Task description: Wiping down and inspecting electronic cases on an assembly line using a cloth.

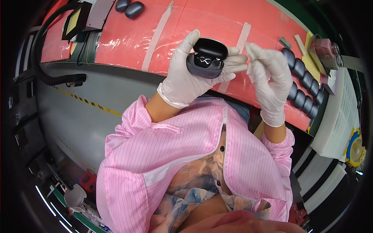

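Observation:
My left hand (179, 72), in a white glove, holds a dark, glossy earbud charging case (206, 71). Its lid is up, and the black inside with shiny recesses faces me. Thumb and palm support the case from the left and below, while the fingers stretch out past its right side. Just to the right, apart from the case, is my gloved right hand (274, 75). Its thumb and fingertips are drawn together in a pinch. Whatever lies between them, if anything, is too small and pale to make out.
A red mat (128, 42) covers the bench under clear film with pale tape strips. Two rows of closed dark cases (307, 81) lie at the right. Two more cases (134, 10) sit at the far left. Beyond the rows stands a jar (322, 48). A black flexible hose (37, 58) curves at left.

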The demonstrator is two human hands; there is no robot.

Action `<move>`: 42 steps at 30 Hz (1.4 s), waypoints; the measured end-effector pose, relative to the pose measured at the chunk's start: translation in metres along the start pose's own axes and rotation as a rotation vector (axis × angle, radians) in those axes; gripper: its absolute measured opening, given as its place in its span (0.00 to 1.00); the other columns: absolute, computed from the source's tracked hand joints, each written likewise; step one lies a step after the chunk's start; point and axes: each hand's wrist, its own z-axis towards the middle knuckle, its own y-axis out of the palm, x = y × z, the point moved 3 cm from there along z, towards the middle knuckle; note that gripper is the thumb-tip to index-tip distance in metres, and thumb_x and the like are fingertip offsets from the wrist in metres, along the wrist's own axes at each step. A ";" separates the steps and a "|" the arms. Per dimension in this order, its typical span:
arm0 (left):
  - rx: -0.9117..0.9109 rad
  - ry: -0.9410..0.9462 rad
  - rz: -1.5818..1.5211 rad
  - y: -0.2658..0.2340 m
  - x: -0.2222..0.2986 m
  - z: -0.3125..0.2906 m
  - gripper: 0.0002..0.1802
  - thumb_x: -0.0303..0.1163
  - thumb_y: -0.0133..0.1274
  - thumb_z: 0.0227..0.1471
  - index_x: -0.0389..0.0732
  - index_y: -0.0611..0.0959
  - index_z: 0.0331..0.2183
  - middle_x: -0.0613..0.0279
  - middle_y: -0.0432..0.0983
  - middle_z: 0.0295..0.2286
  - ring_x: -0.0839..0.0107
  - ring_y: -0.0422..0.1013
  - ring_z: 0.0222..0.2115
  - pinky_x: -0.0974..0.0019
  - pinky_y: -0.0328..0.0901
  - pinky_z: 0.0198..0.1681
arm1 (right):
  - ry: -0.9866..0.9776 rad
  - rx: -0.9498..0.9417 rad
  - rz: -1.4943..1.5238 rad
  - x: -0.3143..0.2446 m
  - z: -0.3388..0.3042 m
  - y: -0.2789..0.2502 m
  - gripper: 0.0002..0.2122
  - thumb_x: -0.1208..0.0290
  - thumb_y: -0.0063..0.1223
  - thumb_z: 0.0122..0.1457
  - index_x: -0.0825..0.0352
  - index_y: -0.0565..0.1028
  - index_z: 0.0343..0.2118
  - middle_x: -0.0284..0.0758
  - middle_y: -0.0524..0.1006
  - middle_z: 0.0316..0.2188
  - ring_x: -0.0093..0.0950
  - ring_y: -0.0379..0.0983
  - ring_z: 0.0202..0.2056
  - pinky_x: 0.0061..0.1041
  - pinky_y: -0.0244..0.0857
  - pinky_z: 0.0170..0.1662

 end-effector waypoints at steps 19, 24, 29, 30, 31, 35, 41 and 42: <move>0.035 0.488 0.588 0.010 -0.008 -0.004 0.35 0.60 0.35 0.59 0.36 0.81 0.39 0.58 0.79 0.35 0.72 0.73 0.35 0.68 0.67 0.43 | -0.308 -0.015 -0.353 -0.016 -0.009 0.011 0.19 0.83 0.62 0.41 0.55 0.81 0.38 0.27 0.71 0.27 0.28 0.68 0.27 0.26 0.60 0.29; -0.025 0.606 0.885 -0.003 -0.003 -0.008 0.44 0.66 0.36 0.54 0.29 0.75 0.45 0.44 0.71 0.48 0.61 0.72 0.44 0.60 0.66 0.49 | -0.036 0.123 0.001 -0.008 -0.016 0.009 0.18 0.85 0.60 0.43 0.65 0.79 0.41 0.32 0.73 0.26 0.30 0.69 0.26 0.27 0.61 0.30; -0.070 0.699 1.029 -0.005 -0.003 -0.010 0.46 0.65 0.46 0.51 0.28 0.71 0.48 0.43 0.69 0.50 0.63 0.70 0.48 0.62 0.66 0.50 | -0.115 -0.066 -0.081 -0.023 -0.006 0.023 0.07 0.80 0.53 0.53 0.71 0.75 0.36 0.31 0.74 0.29 0.16 0.67 0.25 0.15 0.58 0.25; -0.081 0.824 1.084 -0.005 -0.003 -0.012 0.46 0.65 0.48 0.50 0.27 0.71 0.49 0.43 0.69 0.50 0.63 0.69 0.49 0.63 0.65 0.51 | -0.112 -0.068 -0.079 -0.025 -0.007 0.018 0.07 0.80 0.53 0.53 0.71 0.75 0.36 0.31 0.74 0.29 0.16 0.67 0.25 0.15 0.58 0.25; -0.074 0.780 1.055 -0.007 -0.005 -0.012 0.48 0.69 0.44 0.49 0.27 0.71 0.47 0.44 0.69 0.50 0.62 0.68 0.51 0.62 0.65 0.51 | 0.304 -0.129 0.490 -0.017 -0.009 0.013 0.07 0.78 0.52 0.54 0.71 0.75 0.36 0.30 0.73 0.29 0.16 0.66 0.24 0.15 0.58 0.26; 0.080 0.678 0.961 -0.005 -0.004 -0.006 0.52 0.74 0.36 0.48 0.29 0.72 0.47 0.45 0.70 0.48 0.59 0.69 0.50 0.61 0.66 0.49 | 0.532 0.055 0.772 -0.010 -0.018 0.015 0.09 0.73 0.52 0.57 0.72 0.75 0.38 0.28 0.72 0.30 0.15 0.66 0.25 0.15 0.59 0.28; 0.119 0.724 0.953 -0.012 -0.009 -0.006 0.53 0.75 0.36 0.47 0.31 0.73 0.47 0.43 0.71 0.48 0.58 0.70 0.49 0.61 0.67 0.48 | -0.237 0.004 -0.466 -0.036 -0.009 0.026 0.15 0.88 0.54 0.46 0.64 0.77 0.37 0.33 0.72 0.28 0.30 0.68 0.30 0.26 0.62 0.33; 0.100 0.753 0.938 -0.010 -0.006 -0.007 0.53 0.75 0.36 0.47 0.31 0.73 0.47 0.43 0.71 0.47 0.59 0.70 0.48 0.61 0.67 0.47 | -0.111 -0.048 -0.330 -0.024 -0.011 0.021 0.15 0.88 0.55 0.46 0.65 0.77 0.37 0.32 0.72 0.28 0.31 0.68 0.29 0.27 0.62 0.33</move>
